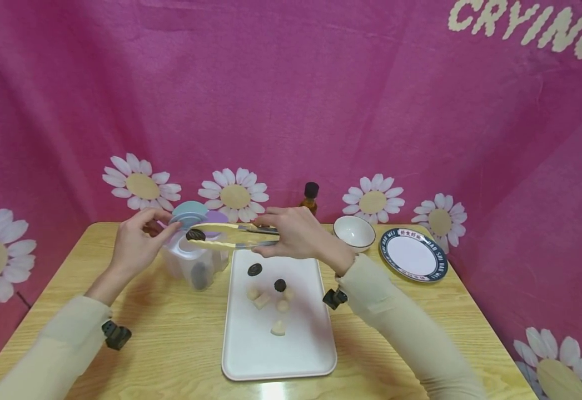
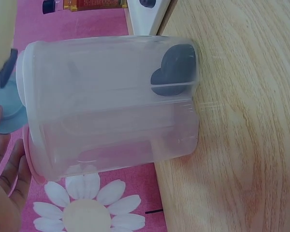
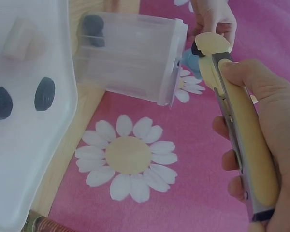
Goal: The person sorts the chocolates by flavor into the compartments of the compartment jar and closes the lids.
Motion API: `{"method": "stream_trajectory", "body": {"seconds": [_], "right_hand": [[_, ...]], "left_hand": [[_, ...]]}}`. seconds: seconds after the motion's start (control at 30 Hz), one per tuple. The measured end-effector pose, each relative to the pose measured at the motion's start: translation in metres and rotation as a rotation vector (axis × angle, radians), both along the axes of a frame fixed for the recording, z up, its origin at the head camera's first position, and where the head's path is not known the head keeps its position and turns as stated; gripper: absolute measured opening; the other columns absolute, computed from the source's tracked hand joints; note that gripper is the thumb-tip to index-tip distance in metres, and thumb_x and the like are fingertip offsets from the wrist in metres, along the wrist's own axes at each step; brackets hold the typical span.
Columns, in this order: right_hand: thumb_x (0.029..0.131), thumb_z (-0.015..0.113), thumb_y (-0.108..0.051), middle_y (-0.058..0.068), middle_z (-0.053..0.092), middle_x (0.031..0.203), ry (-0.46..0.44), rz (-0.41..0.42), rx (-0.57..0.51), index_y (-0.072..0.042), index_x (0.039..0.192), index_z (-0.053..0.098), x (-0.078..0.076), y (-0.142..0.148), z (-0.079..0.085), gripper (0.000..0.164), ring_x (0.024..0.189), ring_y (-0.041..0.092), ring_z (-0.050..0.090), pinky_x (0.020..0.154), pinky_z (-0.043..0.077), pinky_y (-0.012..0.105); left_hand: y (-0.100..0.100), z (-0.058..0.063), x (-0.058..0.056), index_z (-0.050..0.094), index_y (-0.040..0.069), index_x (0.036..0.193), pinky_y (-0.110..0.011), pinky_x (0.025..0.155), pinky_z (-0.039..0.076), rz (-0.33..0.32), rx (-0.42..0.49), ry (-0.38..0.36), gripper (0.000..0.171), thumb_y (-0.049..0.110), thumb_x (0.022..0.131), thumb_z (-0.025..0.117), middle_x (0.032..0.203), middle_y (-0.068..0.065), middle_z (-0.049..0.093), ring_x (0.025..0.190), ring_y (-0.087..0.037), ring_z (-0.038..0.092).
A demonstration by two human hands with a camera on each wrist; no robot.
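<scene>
At far left, the left hand (image 1: 138, 236) pinches a blue lid (image 2: 12, 102) on the clear container (image 1: 174, 261); the right hand (image 1: 296, 230) grasps tongs (image 1: 223, 227) holding a dark piece (image 1: 195, 235) over its opening. At far right, the plate (image 1: 439, 268) reads "HAO SHI HAO WEI"; above, the pink cloth (image 1: 296, 100) says "CRYING".

Looks bright and fairly even from the head view. Leaves a white glare on the near edge of the table (image 1: 170, 333), with soft shadows right of the tray (image 1: 291, 358) and beside the left sleeve (image 1: 55, 344). Turns hazier and duller in both wrist views; from the right wrist, smears the pale pieces (image 3: 21, 41).
</scene>
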State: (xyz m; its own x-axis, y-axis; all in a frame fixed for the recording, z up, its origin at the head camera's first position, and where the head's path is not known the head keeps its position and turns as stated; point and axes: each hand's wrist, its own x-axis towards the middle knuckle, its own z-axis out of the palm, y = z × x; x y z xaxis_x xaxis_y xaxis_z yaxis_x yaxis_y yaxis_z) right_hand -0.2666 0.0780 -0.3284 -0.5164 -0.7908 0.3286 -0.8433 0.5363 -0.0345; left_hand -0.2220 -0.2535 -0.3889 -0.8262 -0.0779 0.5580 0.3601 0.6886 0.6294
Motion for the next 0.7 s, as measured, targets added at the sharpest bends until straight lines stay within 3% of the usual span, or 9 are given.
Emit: {"method": "stream_trajectory", "body": {"seconds": [0.5,0.7], "right_hand": [[0.088,0.080,-0.050,-0.003,0.077,0.107,-0.033,-0.028,0.038,-0.018,0.123,0.075,-0.005,-0.007,-0.002,0.048,0.074,0.009,0.064,0.052,0.038,0.021],[0.086,0.082,-0.050,-0.003,0.075,0.101,-0.032,-0.038,0.014,-0.018,0.124,0.076,0.003,0.010,0.000,0.051,0.065,0.007,0.053,0.050,0.028,0.019]], "left_hand": [[0.000,0.000,0.002,0.073,0.003,0.106,-0.007,0.068,0.044,-0.020,0.010,-0.010,0.018,0.012,0.092,0.081,0.093,-0.012,0.073,0.074,0.006,0.054],[0.000,-0.001,0.001,0.074,0.003,0.106,-0.007,0.067,0.043,-0.012,0.015,-0.005,0.018,0.012,0.092,0.082,0.092,-0.012,0.072,0.073,0.006,0.053]]}}
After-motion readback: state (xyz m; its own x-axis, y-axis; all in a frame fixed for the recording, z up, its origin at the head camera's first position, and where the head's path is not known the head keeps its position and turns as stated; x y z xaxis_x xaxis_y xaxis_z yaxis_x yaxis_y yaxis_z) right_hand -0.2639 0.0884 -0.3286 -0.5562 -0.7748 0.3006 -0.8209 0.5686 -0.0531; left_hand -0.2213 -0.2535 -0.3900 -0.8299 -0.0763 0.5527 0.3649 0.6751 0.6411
